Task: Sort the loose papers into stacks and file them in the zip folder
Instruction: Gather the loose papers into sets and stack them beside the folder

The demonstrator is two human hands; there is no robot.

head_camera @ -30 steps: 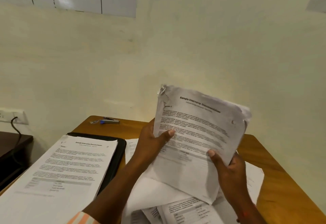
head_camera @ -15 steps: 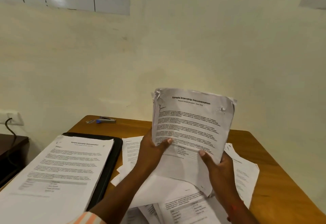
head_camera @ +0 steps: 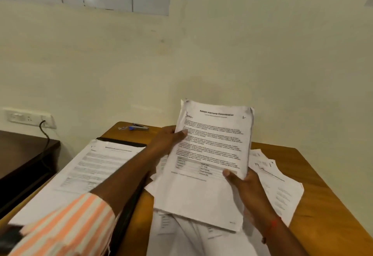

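I'm seeing both hands holding 1 bundle of papers (head_camera: 210, 155) up off the wooden table (head_camera: 314, 175), center-right of the frame, tilted back toward the wall. The left hand (head_camera: 167, 140) is gripping the bundle's left edge, thumb pressing on the printed front — fingers behind, hidden. The right hand (head_camera: 244, 187) is clamping the lower right edge, thumb on the front near the table of text. The top sheet is reading "Sample Internship Documentation"; its upper corners are looking creased. A striped orange-and-white sleeve (head_camera: 66, 225) is filling the lower left. Loose sheets (head_camera: 280, 185) are lying scattered on the table under and to the right of the bundle, overlapping. At left of center a sorted stack (head_camera: 90, 167) is sitting on the black zip folder (head_camera: 121, 141), which is lying flat — only its dark edges are showing. A small stapler (head_camera: 139, 127) is resting at the table's far edge by the wall. A wall socket (head_camera: 28, 117) with a black cable is showing at mid left.
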